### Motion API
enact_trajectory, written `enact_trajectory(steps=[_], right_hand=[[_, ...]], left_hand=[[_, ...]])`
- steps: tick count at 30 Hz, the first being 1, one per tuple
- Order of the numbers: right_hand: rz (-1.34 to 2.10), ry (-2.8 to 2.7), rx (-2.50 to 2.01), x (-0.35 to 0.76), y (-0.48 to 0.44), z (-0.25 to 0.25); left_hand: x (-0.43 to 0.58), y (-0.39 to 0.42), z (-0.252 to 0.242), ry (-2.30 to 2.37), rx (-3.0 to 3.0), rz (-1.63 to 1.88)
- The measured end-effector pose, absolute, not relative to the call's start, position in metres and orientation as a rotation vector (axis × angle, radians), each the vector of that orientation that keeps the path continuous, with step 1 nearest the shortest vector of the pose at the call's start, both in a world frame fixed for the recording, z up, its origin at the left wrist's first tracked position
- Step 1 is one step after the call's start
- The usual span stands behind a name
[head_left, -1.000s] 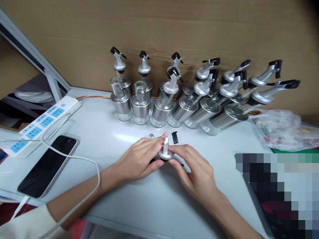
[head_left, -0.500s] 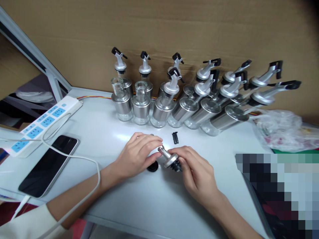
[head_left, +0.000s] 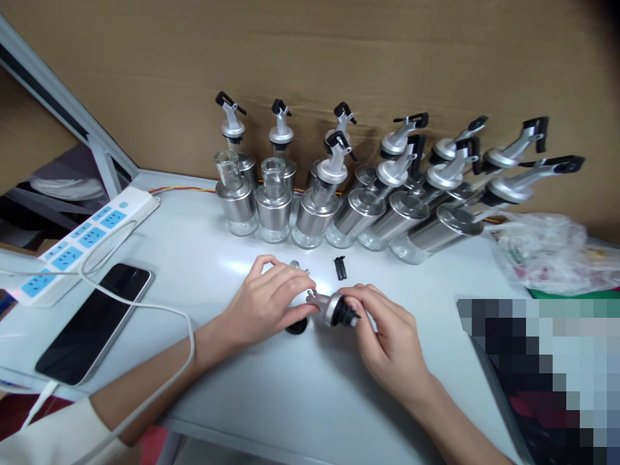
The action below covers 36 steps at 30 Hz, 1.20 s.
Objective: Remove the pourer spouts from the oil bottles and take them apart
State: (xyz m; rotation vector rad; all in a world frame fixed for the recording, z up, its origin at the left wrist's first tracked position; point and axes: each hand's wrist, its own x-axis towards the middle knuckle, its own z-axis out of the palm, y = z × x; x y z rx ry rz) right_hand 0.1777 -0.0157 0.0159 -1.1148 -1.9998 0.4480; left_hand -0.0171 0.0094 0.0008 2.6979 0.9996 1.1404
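Observation:
My right hand [head_left: 387, 329] pinches a silver bottle pourer [head_left: 330, 307] by its collar, with the black ribbed stopper end pointing right and down. The thumb and fingertips of my left hand [head_left: 266, 300] close on the tip of its spout. A round black part [head_left: 296, 325] lies on the table below my left thumb, partly covered by it. Behind the left fingers a small silver piece [head_left: 296, 265] shows, mostly hidden. Just beyond my hands lie small black clips [head_left: 340, 267], side by side.
Glass bottles with steel sleeves stand in rows at the back, most topped with pourers; two front ones, including the leftmost bottle [head_left: 237, 205], have open necks. A power strip [head_left: 87, 239], a phone [head_left: 94, 323] and a white cable lie left. Plastic bags [head_left: 547, 248] sit right.
The pourer has turned in my fingers: its spout lies flatter and its black stopper end faces more to the right. My left fingers have shifted slightly; the silver piece behind them shows more.

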Motion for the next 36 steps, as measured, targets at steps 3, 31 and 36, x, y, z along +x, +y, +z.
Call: enact_trajectory(steps=[3,31,36], right_hand=[[0.482,-1.995,-1.123,0.1778,-0.0164,0.0164],[0.42,-1.892,-1.126,0.18,-0.0157,0.016],[0.454,-1.934,-1.163,0.18,-0.0154,0.0165]], left_hand=[[-0.0169,0.0092,0.0032,1.009,2.702,1.131],[-0.0183,0.0102,0.0009,1.045,2.749,1.156],[-0.0187,0.0106,-0.0011,1.006,2.733,1.18]])
